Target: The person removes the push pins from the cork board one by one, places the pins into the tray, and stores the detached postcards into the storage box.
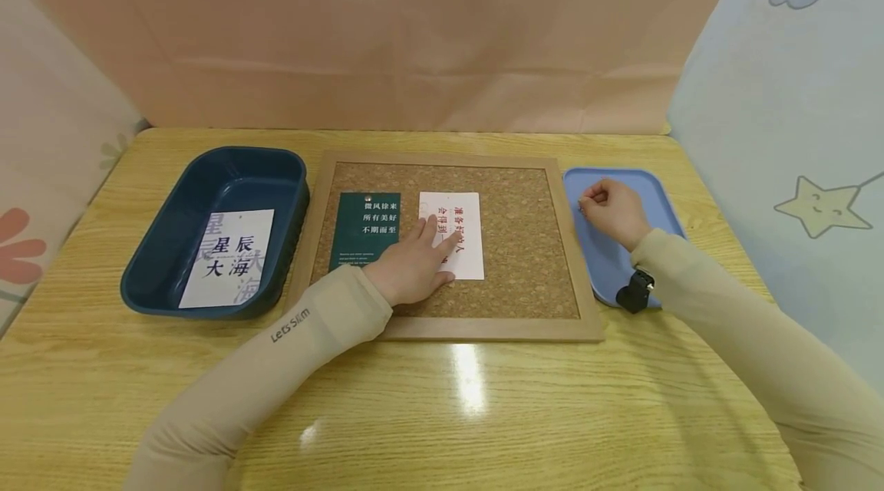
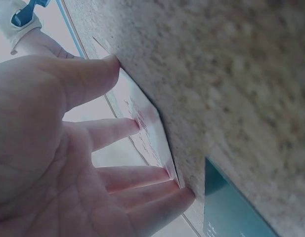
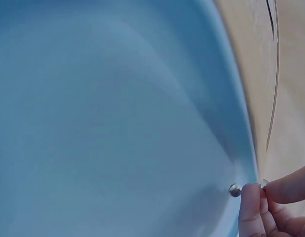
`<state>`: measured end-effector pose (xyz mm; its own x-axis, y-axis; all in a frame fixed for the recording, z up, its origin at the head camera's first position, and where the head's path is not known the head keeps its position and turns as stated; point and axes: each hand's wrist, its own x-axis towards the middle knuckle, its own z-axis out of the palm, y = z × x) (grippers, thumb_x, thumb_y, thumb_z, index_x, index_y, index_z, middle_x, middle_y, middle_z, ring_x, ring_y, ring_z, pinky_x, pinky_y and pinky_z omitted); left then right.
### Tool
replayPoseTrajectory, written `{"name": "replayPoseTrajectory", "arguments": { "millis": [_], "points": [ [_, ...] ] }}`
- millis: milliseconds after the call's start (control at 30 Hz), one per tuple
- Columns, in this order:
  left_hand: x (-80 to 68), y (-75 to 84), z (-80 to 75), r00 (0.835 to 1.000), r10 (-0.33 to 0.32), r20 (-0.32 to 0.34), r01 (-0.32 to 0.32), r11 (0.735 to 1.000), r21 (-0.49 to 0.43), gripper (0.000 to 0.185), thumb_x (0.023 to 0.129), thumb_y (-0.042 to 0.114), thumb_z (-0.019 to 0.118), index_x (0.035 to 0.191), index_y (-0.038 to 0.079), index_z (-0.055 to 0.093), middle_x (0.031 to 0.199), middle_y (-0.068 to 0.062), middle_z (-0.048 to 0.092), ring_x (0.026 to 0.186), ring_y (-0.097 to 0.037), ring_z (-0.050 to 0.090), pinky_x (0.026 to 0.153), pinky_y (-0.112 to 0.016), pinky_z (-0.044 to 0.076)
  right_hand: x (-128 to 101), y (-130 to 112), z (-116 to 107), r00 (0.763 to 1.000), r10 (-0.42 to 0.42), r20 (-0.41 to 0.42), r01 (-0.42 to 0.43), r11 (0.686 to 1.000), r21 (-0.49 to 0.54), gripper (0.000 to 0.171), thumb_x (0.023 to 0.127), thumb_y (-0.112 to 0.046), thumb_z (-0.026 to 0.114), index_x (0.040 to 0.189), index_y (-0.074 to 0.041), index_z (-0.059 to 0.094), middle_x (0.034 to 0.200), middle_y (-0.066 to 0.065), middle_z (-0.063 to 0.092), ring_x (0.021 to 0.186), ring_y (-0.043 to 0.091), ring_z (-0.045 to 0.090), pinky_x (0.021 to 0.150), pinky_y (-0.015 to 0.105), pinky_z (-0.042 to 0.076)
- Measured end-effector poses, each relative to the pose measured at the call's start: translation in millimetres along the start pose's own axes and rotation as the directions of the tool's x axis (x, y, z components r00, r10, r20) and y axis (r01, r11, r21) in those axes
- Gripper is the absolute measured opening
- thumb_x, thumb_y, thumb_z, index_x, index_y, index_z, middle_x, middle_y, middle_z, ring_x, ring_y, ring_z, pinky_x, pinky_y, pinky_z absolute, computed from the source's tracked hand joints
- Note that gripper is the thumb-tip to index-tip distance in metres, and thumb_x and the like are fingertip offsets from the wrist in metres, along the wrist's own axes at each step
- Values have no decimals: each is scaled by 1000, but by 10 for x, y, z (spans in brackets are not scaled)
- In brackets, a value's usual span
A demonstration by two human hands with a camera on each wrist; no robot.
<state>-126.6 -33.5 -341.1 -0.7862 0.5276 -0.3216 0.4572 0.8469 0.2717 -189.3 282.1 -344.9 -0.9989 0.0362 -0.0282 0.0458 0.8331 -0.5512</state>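
Observation:
My left hand [image 1: 412, 261] lies across a white card [image 1: 470, 245] with red print, its spread fingers pressing it to a cork board [image 1: 525, 245]. In the left wrist view, the thumb and fingertips touch the slightly bowed card [image 2: 152, 118]. Over the blue tray [image 1: 615, 268], my right hand [image 1: 615, 211] pinches a small round-headed pushpin [image 3: 264, 183] between thumb and finger. A second silver pushpin [image 3: 235, 190] shows right beside the fingertip, near the tray's edge. Left of the white card, a dark green card [image 1: 359, 219] is on the board, with a pin [image 1: 367, 199] at its top.
At the left stands a dark blue basin [image 1: 155, 261], a white card [image 1: 228, 261] with dark print leaning inside it. The cork board's wooden frame [image 1: 483, 330] lies on the wooden table [image 1: 414, 414] between basin and tray. Behind rises a pinkish-orange backdrop [image 1: 414, 38].

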Motion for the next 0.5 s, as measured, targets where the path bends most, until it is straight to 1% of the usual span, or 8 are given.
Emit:
{"name": "replayPoseTrajectory", "arguments": {
  "millis": [200, 500],
  "points": [
    [-4, -1, -4, 1000, 2, 3, -2, 1000, 0, 62, 99, 36, 50, 153, 18, 25, 157, -27, 9, 145, -43, 12, 112, -53, 28, -22, 75, -22, 1000, -1, 2, 1, 1000, -9, 20, 93, -13, 53, 98, 5, 61, 80, 11, 67, 61, 1, 51, 59, 23, 43],
    [4, 5, -1, 1000, -3, 8, 3, 1000, -2, 62, 100, 35, 50, 154, 18, 25, 157, -27, 9, 145, -43, 12, 112, -52, 28, -28, 191, -50, 997, 29, 72, -30, 999, 15, 23, 93, -14, 55, 99, 8, 58, 78, 7, 66, 60, -3, 51, 56, 17, 43]
  ]
}}
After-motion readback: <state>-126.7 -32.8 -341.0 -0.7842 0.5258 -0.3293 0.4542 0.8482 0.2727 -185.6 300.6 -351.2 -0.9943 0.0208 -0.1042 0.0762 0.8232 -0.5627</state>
